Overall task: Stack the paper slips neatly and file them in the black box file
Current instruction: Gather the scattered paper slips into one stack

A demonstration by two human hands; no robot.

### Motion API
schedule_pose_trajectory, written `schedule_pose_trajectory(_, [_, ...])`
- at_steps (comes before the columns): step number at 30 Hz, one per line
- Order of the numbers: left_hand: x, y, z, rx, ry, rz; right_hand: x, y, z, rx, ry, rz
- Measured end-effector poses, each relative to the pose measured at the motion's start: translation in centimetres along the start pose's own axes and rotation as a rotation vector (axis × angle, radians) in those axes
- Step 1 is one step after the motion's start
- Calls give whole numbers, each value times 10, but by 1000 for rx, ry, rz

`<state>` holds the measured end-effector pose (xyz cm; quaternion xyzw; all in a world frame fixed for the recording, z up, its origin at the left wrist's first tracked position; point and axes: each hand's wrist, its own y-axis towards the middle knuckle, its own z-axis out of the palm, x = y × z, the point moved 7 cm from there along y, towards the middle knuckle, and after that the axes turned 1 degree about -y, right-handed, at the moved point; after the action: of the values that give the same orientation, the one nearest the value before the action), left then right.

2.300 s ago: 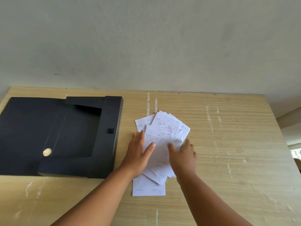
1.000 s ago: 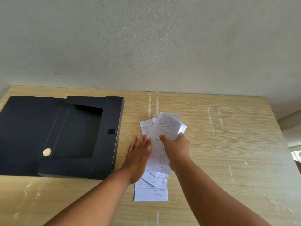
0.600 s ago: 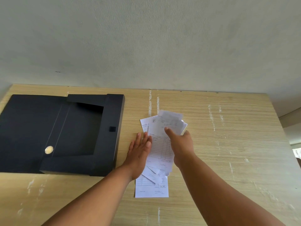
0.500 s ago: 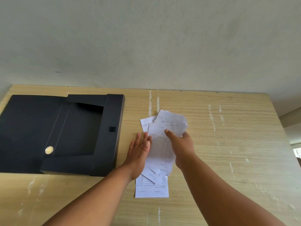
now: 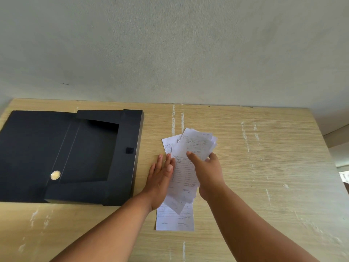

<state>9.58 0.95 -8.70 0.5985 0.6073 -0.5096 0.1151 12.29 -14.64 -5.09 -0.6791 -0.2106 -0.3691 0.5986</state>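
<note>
— Since half a second ago, what is changing?
— Right hand [image 5: 206, 167] is fanning a pinched bundle of paper slips [image 5: 196, 143] slightly wider.
— Left hand [image 5: 160, 178]?
— Lying flat, unclenched, pressing the pile's left edge beside the open black box file [image 5: 75, 156] on the wooden table [image 5: 273, 167].

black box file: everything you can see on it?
The black box file lies flat and open on the wooden table, left of the paper slips. Matte black, looks like plastic or card. The flap is folded out leftward with a round brass-coloured snap; a small square catch sits on the right wall. Its tray looks empty. Neither hand touches it.
</note>
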Motion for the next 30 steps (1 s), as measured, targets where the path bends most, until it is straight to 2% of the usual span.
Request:
schedule_pose_trajectory(6, [2, 2, 1, -21, -2, 13, -7, 6, 4, 94, 118, 86])
schedule_pose_trajectory(14, [-1, 0, -2, -56, 0, 20, -10, 4, 0, 66, -6, 134])
schedule_pose_trajectory(21, [-5, -4, -6, -63, -42, 17, -17, 8, -24, -33, -205, 66])
schedule_pose_trajectory(23, [-7, -12, -14, -113, -125, -5, -18, 10, -32, -33, -190, 59])
schedule_pose_trajectory(26, [-9, -24, -33, -295, -360, -81, -19, 16, -44, 12, -92, 67])
schedule_pose_trajectory(28, [-11, -28, -41, -398, -430, -132, -18, 21, -48, 58, -12, 71])
schedule_pose_trajectory(30, [-15, -30, -45, -431, -487, -183, -15, 24, -50, 102, 63, 78])
